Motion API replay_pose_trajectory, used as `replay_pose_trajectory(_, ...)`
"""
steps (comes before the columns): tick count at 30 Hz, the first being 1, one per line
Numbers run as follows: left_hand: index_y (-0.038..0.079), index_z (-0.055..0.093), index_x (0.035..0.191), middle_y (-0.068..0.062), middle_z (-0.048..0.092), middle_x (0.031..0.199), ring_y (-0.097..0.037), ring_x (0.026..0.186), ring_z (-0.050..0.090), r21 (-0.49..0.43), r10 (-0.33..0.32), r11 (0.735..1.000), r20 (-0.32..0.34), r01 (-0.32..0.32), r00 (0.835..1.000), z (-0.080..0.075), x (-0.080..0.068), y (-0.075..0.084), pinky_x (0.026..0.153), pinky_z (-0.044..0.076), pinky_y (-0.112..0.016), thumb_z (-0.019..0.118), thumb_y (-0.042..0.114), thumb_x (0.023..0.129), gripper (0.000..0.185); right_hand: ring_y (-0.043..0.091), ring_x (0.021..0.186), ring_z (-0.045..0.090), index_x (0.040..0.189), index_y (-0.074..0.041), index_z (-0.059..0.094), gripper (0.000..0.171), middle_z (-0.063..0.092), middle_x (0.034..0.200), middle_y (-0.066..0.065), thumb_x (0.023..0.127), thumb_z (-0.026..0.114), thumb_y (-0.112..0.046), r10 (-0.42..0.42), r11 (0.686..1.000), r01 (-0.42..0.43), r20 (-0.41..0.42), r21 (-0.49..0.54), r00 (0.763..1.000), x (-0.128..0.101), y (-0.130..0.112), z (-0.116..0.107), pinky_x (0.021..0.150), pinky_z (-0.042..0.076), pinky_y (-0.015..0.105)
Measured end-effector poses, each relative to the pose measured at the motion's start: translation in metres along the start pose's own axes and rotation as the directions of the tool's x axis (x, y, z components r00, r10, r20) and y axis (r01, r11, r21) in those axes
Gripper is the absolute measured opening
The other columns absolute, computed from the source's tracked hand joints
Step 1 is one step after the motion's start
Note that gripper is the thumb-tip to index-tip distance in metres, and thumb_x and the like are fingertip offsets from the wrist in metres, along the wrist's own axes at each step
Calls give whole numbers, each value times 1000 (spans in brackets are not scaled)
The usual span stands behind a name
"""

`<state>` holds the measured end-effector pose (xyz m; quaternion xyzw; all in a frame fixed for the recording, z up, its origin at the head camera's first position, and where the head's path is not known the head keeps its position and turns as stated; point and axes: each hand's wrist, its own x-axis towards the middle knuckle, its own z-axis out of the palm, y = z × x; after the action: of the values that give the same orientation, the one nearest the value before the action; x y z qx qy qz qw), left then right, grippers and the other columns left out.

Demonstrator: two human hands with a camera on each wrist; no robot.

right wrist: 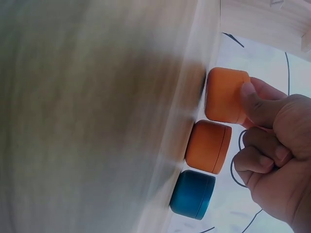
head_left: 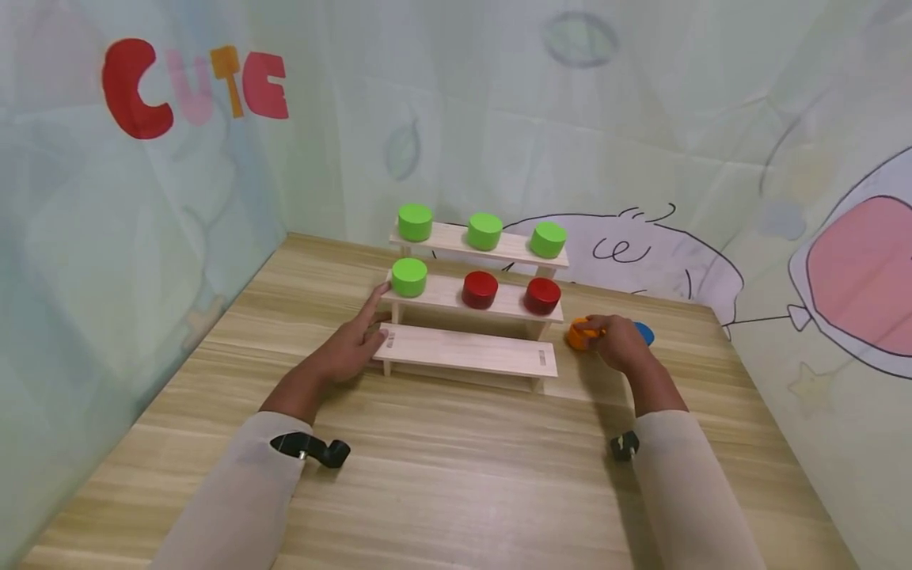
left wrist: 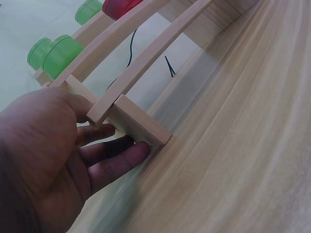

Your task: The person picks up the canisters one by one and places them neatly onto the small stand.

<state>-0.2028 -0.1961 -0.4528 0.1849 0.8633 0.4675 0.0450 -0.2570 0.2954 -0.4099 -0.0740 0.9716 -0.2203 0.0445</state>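
While the left hand is resting with straight fingers against the left end of the rack, the right hand is pinching an orange block near the table's far right corner, beside another orange block and a blue one.

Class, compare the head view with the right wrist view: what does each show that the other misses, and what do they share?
Only the head view shows the whole stepped wooden rack, its four green cylinders, two red cylinders and the left hand touching the rack's end. Only the right wrist view shows a second orange cylinder clearly, between the held one and the blue one. Both show the right hand pinching an orange cylinder beside a blue cylinder.
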Motion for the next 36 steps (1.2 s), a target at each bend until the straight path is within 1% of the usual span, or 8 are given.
replay_pose_trajectory(6,41,-9,175,-31,32,175,-55,159,38,-1,-3,1000,4,3,1000,0,0,0,128,31,-72,40,21,118,78,53,142,59,138,-4,75,35,65,149,30,104,69,-3,-57,998,59,-70,26,996,-2,0,1,122,44,66)
replay_pose_trajectory(13,40,-10,175,-31,32,175,-56,159,38,8,-1,1000,1,1,1000,0,0,0,128,31,-73,40,21,118,78,50,143,59,143,-4,72,36,67,149,28,107,68,-7,-72,994,80,-121,69,990,-2,-4,2,123,43,66)
replay_pose_trajectory(22,42,-10,175,-30,31,176,-55,159,37,8,-7,1000,0,7,1000,0,1,-1,128,31,-73,40,21,119,78,52,138,56,147,-5,69,36,56,153,28,112,59,-11,-43,989,71,-208,128,977,-4,-9,5,114,49,66)
replay_pose_trajectory(25,43,-10,175,-30,31,176,-55,159,37,8,-9,1000,1,9,1000,1,1,-1,128,31,-73,40,22,119,78,51,135,58,147,-4,68,37,54,155,27,112,59,-8,-47,982,92,-259,166,965,-5,-10,5,106,56,56)
replay_pose_trajectory(27,43,-10,175,-30,31,176,-55,159,37,8,-12,1000,2,12,1000,1,0,0,128,31,-73,40,22,119,78,49,132,62,147,-3,69,37,55,155,27,111,60,-7,-57,976,115,-298,182,953,-7,-12,5,96,59,40)
replay_pose_trajectory(31,43,-10,175,-30,32,176,-56,159,39,10,-16,1000,1,16,1000,1,0,0,128,32,-73,40,22,119,78,50,116,72,143,0,70,35,58,151,28,109,64,-7,-83,962,171,-369,213,926,-10,-16,3,75,52,10)
replay_pose_trajectory(34,43,-11,175,-30,32,176,-56,158,40,6,-20,1000,-1,20,1000,1,0,1,127,33,-72,40,22,119,78,52,105,76,141,2,71,35,60,148,29,108,66,-8,-97,955,202,-412,219,906,-12,-20,1,68,47,3)
replay_pose_trajectory(36,43,-11,175,-30,32,176,-56,157,40,1,-23,1000,0,23,1000,1,0,1,127,33,-72,40,22,119,78,50,108,76,141,2,72,34,61,147,27,108,67,-9,-94,957,202,-435,210,895,-14,-22,0,71,44,1)
